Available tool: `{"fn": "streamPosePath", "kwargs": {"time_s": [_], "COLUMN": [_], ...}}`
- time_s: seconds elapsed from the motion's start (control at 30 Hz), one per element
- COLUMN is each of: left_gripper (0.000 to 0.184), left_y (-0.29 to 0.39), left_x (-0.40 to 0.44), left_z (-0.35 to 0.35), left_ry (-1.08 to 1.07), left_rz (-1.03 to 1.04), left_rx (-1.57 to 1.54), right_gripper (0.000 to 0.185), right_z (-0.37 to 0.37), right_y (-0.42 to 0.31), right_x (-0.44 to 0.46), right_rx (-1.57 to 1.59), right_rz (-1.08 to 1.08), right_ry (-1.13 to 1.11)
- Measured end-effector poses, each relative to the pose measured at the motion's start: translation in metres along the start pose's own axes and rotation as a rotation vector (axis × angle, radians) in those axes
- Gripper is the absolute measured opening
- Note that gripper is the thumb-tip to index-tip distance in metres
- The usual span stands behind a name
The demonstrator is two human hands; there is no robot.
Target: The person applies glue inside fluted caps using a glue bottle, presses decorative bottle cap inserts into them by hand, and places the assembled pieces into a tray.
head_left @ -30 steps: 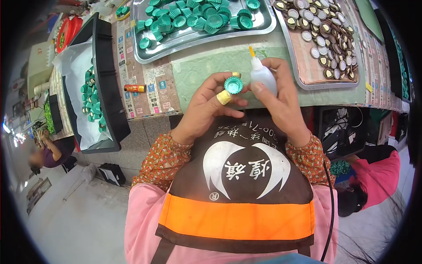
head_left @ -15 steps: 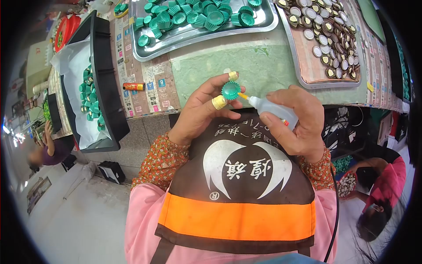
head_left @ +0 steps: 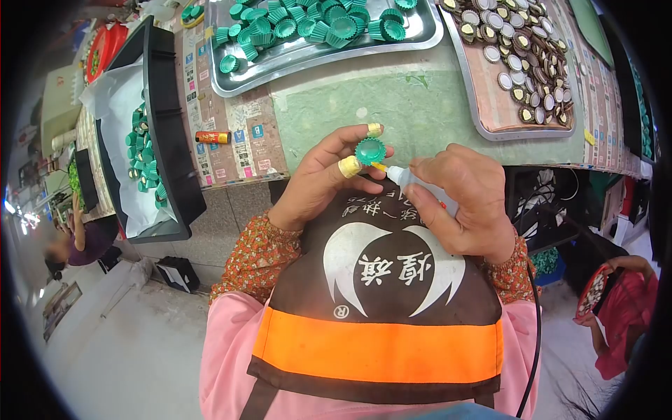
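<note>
A green fluted cup [head_left: 370,150] is pinched between the thumb and a finger of my left hand [head_left: 323,168], its hollow turned toward me. Yellow tape wraps those fingertips. My right hand [head_left: 467,199] grips a translucent squeeze bottle [head_left: 402,176] with a yellow nozzle. The nozzle tip is at the lower right rim of the cup; whether it touches cannot be made out. Beyond my hands, a metal tray [head_left: 294,68] holds many more green cups [head_left: 343,28]. Brown round pieces [head_left: 535,70], some pale on top, fill a second tray [head_left: 470,91] at the right.
A black crate [head_left: 164,112] lined with white sheet holds green cups at the left. A small red-yellow tube [head_left: 213,137] lies on the patterned table covering [head_left: 231,164]. One person [head_left: 89,238] is at far left, another [head_left: 623,308] at lower right with a red-rimmed container [head_left: 593,290].
My right hand and the bottle have shifted slightly down and left, bringing the nozzle under the cup's rim. The cup has moved slightly. The person at right has raised and tilted the container.
</note>
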State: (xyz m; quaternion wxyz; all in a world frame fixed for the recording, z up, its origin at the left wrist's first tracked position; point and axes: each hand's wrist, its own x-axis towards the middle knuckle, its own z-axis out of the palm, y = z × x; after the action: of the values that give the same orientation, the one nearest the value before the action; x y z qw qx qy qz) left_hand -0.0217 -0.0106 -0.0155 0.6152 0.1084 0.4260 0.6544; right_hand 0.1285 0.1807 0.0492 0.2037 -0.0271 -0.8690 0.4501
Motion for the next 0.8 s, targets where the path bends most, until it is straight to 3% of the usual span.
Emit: {"fn": "streamPosePath", "kwargs": {"time_s": [0.6, 0.8], "left_gripper": [0.048, 0.044], "left_y": [-0.0062, -0.0054], "left_x": [-0.0020, -0.0018], "left_z": [0.0013, 0.0059], "left_ry": [0.012, 0.109], "left_rz": [-0.080, -0.076], "left_rx": [-0.093, -0.038], "right_gripper": [0.019, 0.018], "right_z": [0.0067, 0.0074], "right_y": [0.0056, 0.0057], "right_x": [-0.0014, -0.0048], "right_rx": [-0.048, -0.145], "right_rz": [-0.019, 0.007], "right_ry": [0.061, 0.049]}}
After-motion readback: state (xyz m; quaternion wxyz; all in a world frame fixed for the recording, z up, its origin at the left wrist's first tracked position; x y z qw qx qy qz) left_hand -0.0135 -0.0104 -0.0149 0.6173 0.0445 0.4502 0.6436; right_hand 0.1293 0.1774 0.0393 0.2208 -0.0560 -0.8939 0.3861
